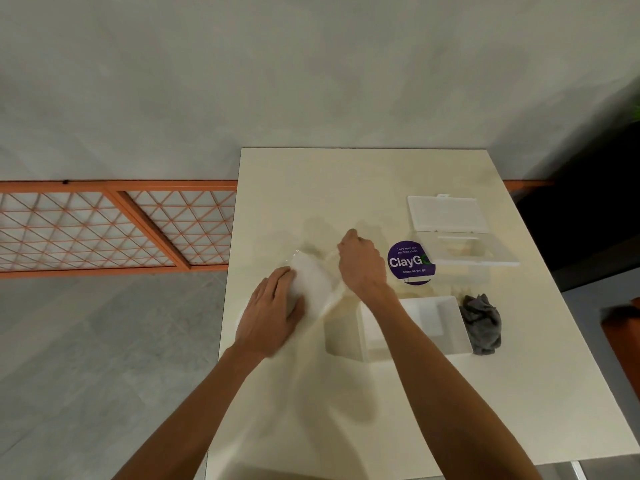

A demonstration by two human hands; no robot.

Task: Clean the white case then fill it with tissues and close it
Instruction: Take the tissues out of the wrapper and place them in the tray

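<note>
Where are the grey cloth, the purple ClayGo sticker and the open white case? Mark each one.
grey cloth (482, 323): head view, middle of the crumpled bundle.
purple ClayGo sticker (408, 263): head view, on the white lettering.
open white case (429, 320): head view, bare inside floor.

the forearm (433, 358) hides part of the white case (445, 325); the tissues (311, 284) look blurred.

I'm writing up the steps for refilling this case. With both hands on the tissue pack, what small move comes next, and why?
Probably pull the wrapper clear of the tissues: the right hand pinches it while the left hand presses the tissue pack flat, and the white case sits open nearby.
</note>
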